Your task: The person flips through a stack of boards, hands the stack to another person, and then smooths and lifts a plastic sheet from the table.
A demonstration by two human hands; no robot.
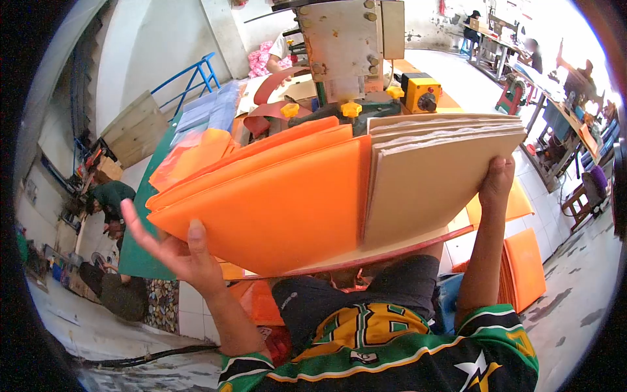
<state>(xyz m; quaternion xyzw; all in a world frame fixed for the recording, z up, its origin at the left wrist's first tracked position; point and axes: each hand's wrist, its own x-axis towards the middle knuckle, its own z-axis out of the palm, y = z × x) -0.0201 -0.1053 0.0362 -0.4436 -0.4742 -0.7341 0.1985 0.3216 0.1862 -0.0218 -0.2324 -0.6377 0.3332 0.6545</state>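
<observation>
Upright before me stand two bundles side by side, tilted and fanned at the top. Several orange sheets (274, 202) are on the left and several beige boards with pale ragged edges (437, 176) on the right. My left hand (179, 255) is at the lower left corner of the orange sheets, its fingers spread and its thumb against their front; some fingers are hidden. My right hand (498, 185) is closed on the right edge of the beige boards, thumb in front. Under both bundles runs a reddish-edged board (392, 253).
Behind the bundles stands a machine with a metal plate (339, 39), yellow knobs (351, 110) and a yellow box (421, 93). More orange sheets (522, 268) lie at lower right. A green tabletop (140, 251) is at left. Other people work farther off at both sides.
</observation>
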